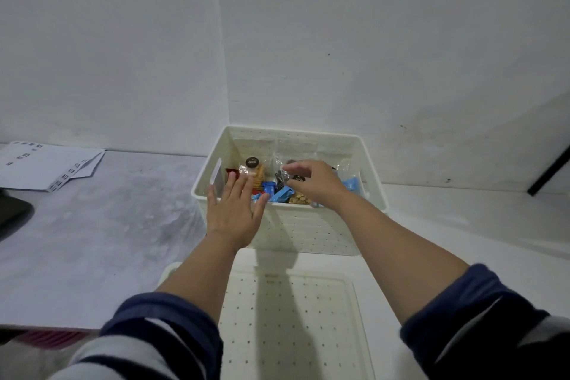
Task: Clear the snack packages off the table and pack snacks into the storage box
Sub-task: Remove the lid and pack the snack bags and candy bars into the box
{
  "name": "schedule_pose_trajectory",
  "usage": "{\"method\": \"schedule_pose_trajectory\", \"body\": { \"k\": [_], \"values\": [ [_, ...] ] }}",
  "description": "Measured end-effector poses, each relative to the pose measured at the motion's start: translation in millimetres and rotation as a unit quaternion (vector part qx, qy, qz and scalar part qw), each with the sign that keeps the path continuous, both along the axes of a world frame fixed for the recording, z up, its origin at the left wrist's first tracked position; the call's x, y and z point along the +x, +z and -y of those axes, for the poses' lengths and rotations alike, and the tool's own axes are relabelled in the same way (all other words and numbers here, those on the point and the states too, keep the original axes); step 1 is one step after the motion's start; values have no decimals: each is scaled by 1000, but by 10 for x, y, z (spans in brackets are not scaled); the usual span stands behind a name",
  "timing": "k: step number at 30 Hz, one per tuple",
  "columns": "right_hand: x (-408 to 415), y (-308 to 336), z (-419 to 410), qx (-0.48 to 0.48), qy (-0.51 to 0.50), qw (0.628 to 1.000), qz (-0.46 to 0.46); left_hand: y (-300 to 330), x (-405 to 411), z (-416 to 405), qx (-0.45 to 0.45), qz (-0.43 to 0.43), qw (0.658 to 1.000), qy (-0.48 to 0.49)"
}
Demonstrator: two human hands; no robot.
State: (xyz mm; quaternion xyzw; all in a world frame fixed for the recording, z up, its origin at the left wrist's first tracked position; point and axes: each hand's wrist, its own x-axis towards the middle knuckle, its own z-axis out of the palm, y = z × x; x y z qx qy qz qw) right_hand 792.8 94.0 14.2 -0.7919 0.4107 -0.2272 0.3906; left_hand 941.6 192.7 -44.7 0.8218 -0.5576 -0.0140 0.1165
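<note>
Far to the left of the left hand (236, 210), loose sheets of paper (52, 168) lie on the counter (108, 225), well apart from the work. No snack package shows on the bare counter around them, so the clearing looks close to done. The left hand is spread wide and flat, holding nothing, its fingers over the near left rim of the storage box (308, 234), probably to steady the box or press the contents down. Just beyond its fingertips, inside the box, lie the snack packages (277, 191): clear bags of biscuits, blue wrappers, a red one. To their right, the right hand (311, 182) reaches over the near rim with curled fingers; whether it grips a package I cannot tell. Below both forearms, nearer the person, the lid (296, 318) lies flat, presumably waiting to close the box.
</note>
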Motion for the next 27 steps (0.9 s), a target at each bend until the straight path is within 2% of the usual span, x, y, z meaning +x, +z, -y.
{"method": "schedule_pose_trajectory", "body": {
  "k": [6, 10, 18, 22, 25, 27],
  "values": [
    [-473, 141, -483, -44, 17, 998, -38, 70, -47, -518, -41, -23, 999, -7],
    [-861, 54, -949, -36, 22, 998, -54, -22, -119, -1038, -18, -37, 999, 20],
    [-1551, -770, -1672, 55, -4, 985, -165, -590, -99, -2108, 112, -96, 986, 76],
    [-1734, -1268, -1976, 123, -54, 962, -237, -902, 58, -2385, 172, -155, 964, 130],
    [-1727, -1490, -2138, 114, -93, 930, -337, -1044, 191, -2457, 182, -195, 954, 139],
    [-1649, -1576, -2233, 102, -114, 922, -355, -1095, 243, -2449, 159, -223, 951, 143]
  ]
}}
